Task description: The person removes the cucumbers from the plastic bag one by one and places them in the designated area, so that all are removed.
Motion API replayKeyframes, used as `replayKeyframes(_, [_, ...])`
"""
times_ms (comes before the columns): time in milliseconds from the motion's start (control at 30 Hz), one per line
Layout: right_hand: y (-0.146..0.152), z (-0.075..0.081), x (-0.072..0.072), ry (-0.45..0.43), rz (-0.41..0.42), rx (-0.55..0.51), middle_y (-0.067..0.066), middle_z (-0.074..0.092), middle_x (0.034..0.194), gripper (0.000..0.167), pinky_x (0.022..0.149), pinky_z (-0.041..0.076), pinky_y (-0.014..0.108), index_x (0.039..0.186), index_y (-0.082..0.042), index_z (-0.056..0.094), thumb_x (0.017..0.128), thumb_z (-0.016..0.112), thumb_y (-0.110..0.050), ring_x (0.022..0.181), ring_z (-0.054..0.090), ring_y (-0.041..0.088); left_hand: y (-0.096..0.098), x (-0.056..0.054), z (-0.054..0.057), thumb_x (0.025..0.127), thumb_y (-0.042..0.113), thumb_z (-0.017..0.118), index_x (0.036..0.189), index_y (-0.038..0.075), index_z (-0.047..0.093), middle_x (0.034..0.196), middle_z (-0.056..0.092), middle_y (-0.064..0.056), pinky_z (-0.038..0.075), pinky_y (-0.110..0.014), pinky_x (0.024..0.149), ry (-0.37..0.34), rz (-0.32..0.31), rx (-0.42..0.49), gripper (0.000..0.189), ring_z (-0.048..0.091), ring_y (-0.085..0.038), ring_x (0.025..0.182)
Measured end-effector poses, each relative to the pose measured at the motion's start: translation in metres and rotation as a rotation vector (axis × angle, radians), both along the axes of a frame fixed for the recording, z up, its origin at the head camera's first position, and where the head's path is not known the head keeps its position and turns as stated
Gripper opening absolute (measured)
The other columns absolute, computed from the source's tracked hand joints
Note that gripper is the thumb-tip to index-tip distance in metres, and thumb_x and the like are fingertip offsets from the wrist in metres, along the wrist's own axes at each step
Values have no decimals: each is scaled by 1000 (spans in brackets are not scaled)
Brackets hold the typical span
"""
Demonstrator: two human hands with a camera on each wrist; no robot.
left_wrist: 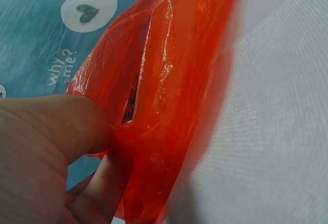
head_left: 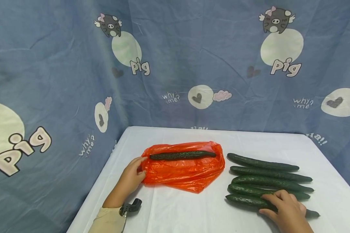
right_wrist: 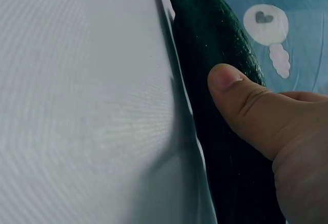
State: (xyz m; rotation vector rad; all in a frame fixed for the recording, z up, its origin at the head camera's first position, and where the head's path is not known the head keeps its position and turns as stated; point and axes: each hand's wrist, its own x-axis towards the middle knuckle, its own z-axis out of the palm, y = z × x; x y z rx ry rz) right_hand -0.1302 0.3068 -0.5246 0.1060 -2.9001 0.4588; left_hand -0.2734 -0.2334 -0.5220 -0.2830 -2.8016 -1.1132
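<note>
My left hand [head_left: 132, 177] is at the left end of a thin orange-red plastic bag [head_left: 175, 171]. In the left wrist view its thumb and fingers pinch the crinkled edge of the bag [left_wrist: 169, 101]. One dark green cucumber [head_left: 182, 155] lies lengthwise on the bag, toward its far side. On the right, my right hand [head_left: 288, 207] grips the nearest cucumber [head_left: 245, 199] of a row, over its middle. Its thumb lies along the near side of that cucumber [right_wrist: 210, 44] in the right wrist view, while the other fingers are mostly hidden behind it.
Beyond the gripped cucumber lie several more, side by side: the farthest cucumber [head_left: 262, 162] is at the back, and another cucumber [head_left: 250, 189] sits close against the gripped one. A white cloth [head_left: 189, 213] covers the table. Blue printed curtains [head_left: 175, 48] hang behind and to the left.
</note>
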Motion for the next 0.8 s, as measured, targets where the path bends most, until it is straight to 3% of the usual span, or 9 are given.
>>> replayKeyframes(400, [0, -1, -3, -61, -9, 15, -2, 54, 99, 50, 71, 33, 51, 116, -20, 76, 72, 92, -36, 94, 51, 28, 0, 0, 0, 93, 3, 69, 148, 8, 57, 155, 51, -15, 50, -26, 81, 6, 2, -1, 57, 54, -29, 124])
replayKeyframes(600, [2, 2, -8, -142, -17, 19, 1, 58, 106, 54, 73, 37, 53, 119, -20, 73, 74, 89, -45, 101, 55, 32, -1, 1, 1, 93, 4, 69, 149, 7, 57, 155, 51, -15, 51, -26, 83, 6, 1, -1, 57, 55, -29, 125])
replayKeyframes(800, [7, 3, -7, -156, -12, 32, 6, 63, 113, 62, 72, 43, 55, 119, -19, 72, 74, 85, -60, 104, 60, 36, 1, 1, 3, 93, 4, 69, 149, 7, 57, 154, 52, -14, 51, -26, 82, 7, -1, -3, 57, 55, -28, 122])
